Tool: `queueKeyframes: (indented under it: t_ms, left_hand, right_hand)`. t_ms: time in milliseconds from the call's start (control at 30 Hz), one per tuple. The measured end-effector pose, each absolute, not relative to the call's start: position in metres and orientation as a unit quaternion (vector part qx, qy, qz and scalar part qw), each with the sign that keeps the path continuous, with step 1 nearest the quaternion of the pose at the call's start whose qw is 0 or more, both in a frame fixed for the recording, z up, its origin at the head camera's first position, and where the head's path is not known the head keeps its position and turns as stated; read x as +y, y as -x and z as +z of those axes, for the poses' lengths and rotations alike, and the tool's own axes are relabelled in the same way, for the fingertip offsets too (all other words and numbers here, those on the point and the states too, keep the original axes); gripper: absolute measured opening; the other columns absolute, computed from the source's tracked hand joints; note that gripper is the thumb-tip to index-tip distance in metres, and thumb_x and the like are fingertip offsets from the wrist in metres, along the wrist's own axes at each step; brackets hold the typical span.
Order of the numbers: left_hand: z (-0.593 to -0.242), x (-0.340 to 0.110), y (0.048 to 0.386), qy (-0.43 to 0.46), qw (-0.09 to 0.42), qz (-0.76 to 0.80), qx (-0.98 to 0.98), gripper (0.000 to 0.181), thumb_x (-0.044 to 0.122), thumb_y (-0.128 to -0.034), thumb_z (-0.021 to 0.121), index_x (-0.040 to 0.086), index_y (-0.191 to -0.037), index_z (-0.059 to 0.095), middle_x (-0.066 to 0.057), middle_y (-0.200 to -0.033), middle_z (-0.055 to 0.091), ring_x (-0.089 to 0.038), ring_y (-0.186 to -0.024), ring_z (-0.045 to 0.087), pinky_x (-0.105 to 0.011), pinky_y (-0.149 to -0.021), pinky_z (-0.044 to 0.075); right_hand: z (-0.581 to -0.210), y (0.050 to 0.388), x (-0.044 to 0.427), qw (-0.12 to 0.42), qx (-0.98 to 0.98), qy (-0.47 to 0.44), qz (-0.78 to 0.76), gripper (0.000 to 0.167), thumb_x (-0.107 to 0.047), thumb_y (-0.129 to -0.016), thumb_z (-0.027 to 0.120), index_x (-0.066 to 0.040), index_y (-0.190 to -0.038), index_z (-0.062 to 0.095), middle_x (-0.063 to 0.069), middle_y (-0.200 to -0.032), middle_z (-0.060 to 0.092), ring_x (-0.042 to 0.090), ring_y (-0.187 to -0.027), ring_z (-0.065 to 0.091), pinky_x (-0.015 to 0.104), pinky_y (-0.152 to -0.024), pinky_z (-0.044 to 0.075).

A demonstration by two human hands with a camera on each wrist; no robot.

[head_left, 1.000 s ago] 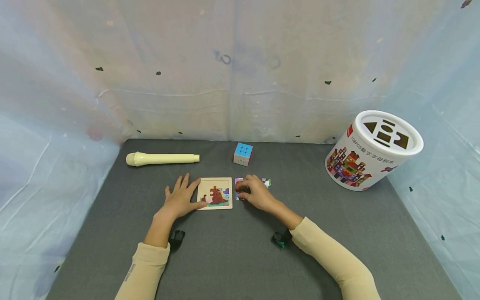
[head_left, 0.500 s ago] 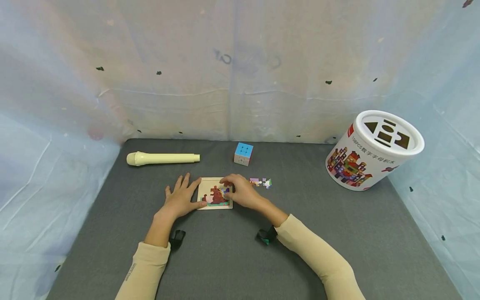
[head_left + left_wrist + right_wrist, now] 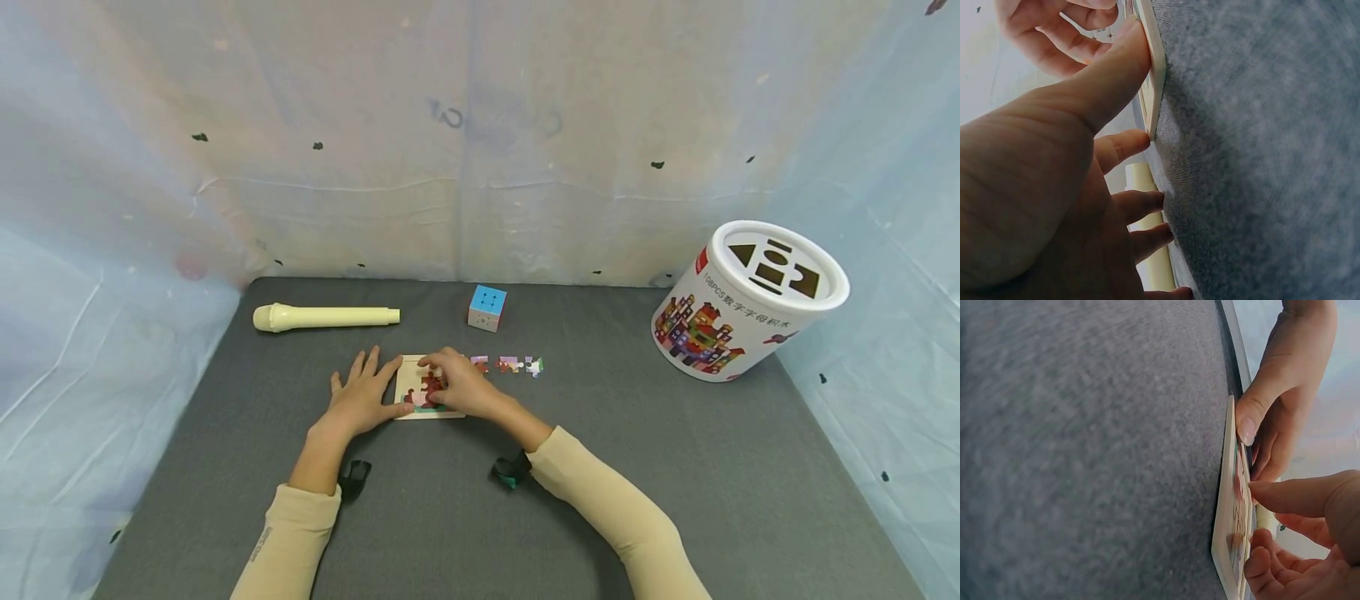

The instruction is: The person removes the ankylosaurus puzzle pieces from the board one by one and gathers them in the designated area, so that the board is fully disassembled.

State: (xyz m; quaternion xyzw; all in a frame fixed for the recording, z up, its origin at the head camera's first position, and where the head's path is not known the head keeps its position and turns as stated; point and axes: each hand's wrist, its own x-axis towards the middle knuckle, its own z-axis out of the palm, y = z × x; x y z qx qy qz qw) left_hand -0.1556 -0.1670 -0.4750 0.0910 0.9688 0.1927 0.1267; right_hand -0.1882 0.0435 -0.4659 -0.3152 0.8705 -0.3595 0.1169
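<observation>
A square wooden puzzle board (image 3: 408, 372), partly filled with brown, pink and green pieces, lies on the dark cloth. My left hand (image 3: 362, 402) is spread flat beside it, with the thumb on its lower left edge and a fingertip at its upper left corner. Over the board's right half, my right hand (image 3: 467, 385) has its thumb and curled fingers around a puzzle piece (image 3: 433, 377), which they mostly hide. Low over the board's face in the right wrist view are the right thumb (image 3: 1291, 495) and fingers. Loose puzzle pieces (image 3: 510, 364) lie to the right.
A pale yellow toy microphone (image 3: 330, 317) lies at the back left. A blue-topped puzzle cube (image 3: 487, 307) stands behind the board. At the back right is a large white block bucket (image 3: 720, 325) with a shape-hole lid. Plastic sheeting surrounds the table.
My right hand has moved left from the loose pieces onto the board, taking one puzzle piece from the nearest group. My left hand has stayed at the board's left edge.
</observation>
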Motion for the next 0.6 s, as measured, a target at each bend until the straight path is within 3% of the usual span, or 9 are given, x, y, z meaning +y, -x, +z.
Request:
queueKeyframes:
  t_ms: [600]
  left_hand:
    - [-0.4751, -0.1668, 0.1551, -0.093, 0.123, 0.191, 0.97, 0.09, 0.05, -0.0882, 0.072, 0.012, -0.158, 0.03, -0.029, -0.162, 0.01, -0.051, -0.147, 0.005, -0.081, -0.104, 0.006]
  right_hand:
    - [-0.4698, 0.1849, 0.0393, 0.123, 0.876, 0.307, -0.352, 0.053, 0.004, -0.086, 0.074, -0.002, -0.135, 0.058, 0.017, -0.12, 0.056, 0.017, -0.08, 0.05, 0.024, -0.066, 0.041]
